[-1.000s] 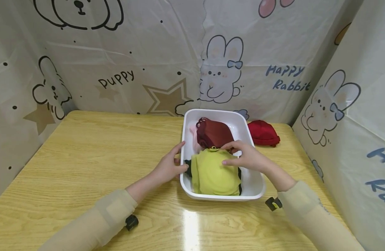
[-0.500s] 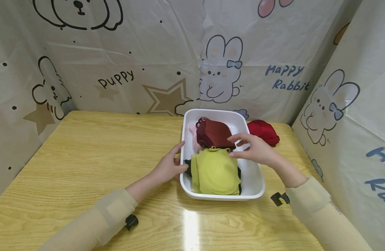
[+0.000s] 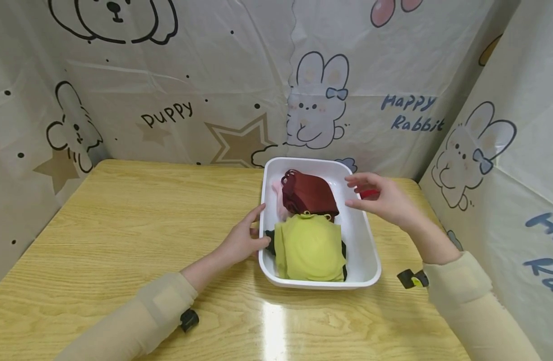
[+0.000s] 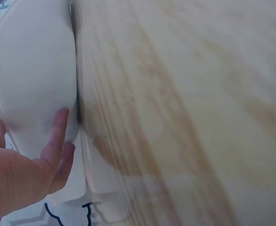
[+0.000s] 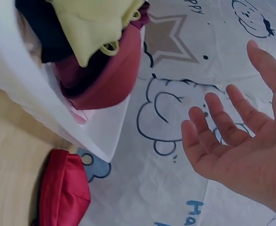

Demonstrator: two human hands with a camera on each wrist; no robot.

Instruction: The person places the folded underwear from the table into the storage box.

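Note:
A white plastic tub (image 3: 362, 260) holds folded clothing. At its near end lies a yellow bra (image 3: 310, 248) with small strap loops, over a dark garment (image 3: 270, 241). Behind that sits a dark red bra (image 3: 310, 193), beside some pink cloth (image 3: 278, 193). My left hand (image 3: 240, 238) holds the tub's left wall, thumb at the rim and fingers along the outside (image 4: 58, 136). My right hand (image 3: 384, 200) hovers over the right rim, fingers spread and holding nothing. It partly covers a bright red folded garment (image 5: 65, 193) on the table right of the tub.
The wooden table (image 3: 145, 225) reaches back to a printed cloth backdrop (image 3: 240, 75), with another cloth side (image 3: 506, 175) at the right. Black wrist devices (image 3: 189, 319) hang below both forearms.
My right hand has moved off the yellow bra, rightward and back past the dark red bra, toward the red garment. The left hand and tub have stayed put.

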